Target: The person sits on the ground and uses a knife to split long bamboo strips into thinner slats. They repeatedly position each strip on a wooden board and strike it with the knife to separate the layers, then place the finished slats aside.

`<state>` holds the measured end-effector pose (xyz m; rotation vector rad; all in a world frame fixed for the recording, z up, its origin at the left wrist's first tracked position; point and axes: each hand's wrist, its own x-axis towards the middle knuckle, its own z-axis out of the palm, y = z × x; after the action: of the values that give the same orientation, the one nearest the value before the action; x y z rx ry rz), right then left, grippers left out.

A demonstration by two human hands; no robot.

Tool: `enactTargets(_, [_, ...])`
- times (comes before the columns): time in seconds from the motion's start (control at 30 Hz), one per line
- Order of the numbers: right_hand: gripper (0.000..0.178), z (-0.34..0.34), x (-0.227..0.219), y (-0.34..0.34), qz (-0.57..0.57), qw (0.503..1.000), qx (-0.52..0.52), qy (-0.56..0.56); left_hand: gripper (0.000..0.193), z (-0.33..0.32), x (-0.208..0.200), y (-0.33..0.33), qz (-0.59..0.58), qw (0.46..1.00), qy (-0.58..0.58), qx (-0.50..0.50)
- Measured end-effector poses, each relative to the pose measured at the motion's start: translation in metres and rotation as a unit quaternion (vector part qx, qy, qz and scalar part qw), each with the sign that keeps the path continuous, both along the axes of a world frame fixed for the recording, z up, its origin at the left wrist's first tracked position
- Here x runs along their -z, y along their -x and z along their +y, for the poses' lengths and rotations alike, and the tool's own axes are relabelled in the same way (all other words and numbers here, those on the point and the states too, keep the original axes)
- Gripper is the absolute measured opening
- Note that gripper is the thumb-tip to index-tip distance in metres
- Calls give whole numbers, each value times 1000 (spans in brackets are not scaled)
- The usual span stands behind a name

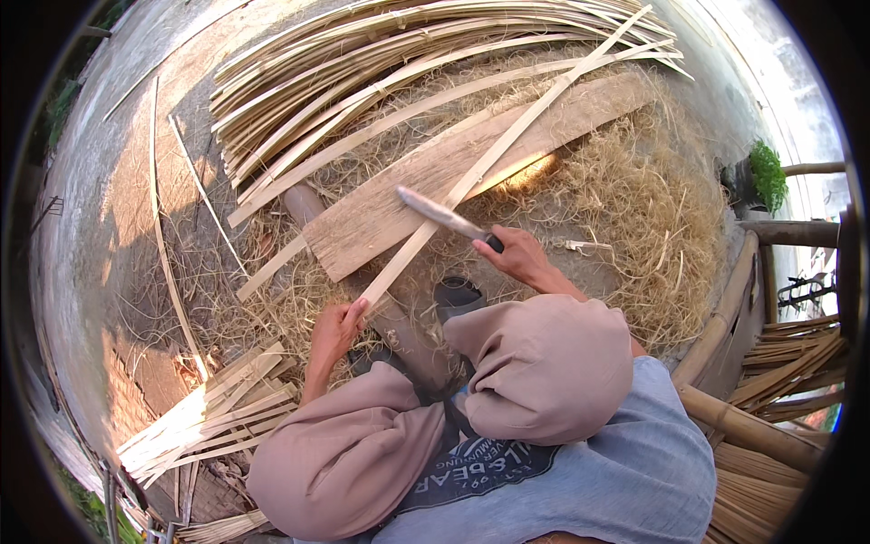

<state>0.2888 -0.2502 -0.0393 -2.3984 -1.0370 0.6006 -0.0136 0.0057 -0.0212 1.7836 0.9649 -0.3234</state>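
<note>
My left hand [334, 330] is closed on the near end of a long pale bamboo strip [521, 127], which slants away to the far right. Under the strip lies a wide wooden plank [362, 227], raised at an angle over the ground. In my right hand [523, 257] is a knife [439, 213] with a dark handle. Its blade points to the left and crosses over the strip and the plank; whether it touches the strip I cannot tell. Both my knees, in pinkish-brown trousers, are bent below my hands.
A big bundle of bamboo strips [362, 82] lies beyond the plank. Curly shavings [634, 227] heap up at the right. A second pile of strips [208, 417] is at lower left. Bamboo poles [720, 313] and a green plant [768, 175] stand at the right edge.
</note>
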Motion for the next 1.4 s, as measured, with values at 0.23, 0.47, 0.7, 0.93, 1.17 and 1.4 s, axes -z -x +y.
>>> enactTargets(0.23, [58,14,-5,53,-12,998,-54,15,61,11,-4,-10,-12,998,-54,6])
enactTargets(0.47, [60,2,11,-54,52,978,199,-27,54,2,-2,20,-3,1000,-16,0])
enactTargets(0.7, [66,-11,8,-84,20,971,238,-27,50,7,-29,81,21,998,43,-47])
enactTargets(0.93, [63,-36,10,-75,-65,995,73,-6,47,38,-35,184,52,980,149,-123])
enactTargets(1.17, [61,-18,13,-58,-75,997,2,1,45,37,-74,187,91,965,198,-147])
enactTargets(1.4, [68,-87,25,-196,-69,919,387,-37,45,58,-123,233,133,963,207,-111])
